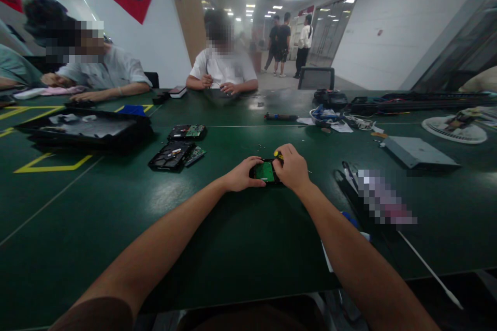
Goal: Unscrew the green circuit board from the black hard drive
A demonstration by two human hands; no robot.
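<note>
A hard drive (pixel 264 171) lies on the green table in front of me, its green circuit board facing up. My left hand (pixel 243 174) grips its left end, thumb along the near edge and fingers along the far edge. Over the drive's right end, my right hand (pixel 292 166) is closed around a screwdriver (pixel 278 155) with a yellow and black handle. The screwdriver's tip is hidden behind my fingers. Several tiny screws (pixel 260 147) are scattered on the table just beyond the drive.
Left of my hands are a second hard drive (pixel 187 132), a black drive housing (pixel 171 155) and a loose circuit board (pixel 194 156). A black tray (pixel 87 132) stands farther left. At right are a grey metal box (pixel 419 152) and a cable (pixel 430 266). Co-workers sit across the table.
</note>
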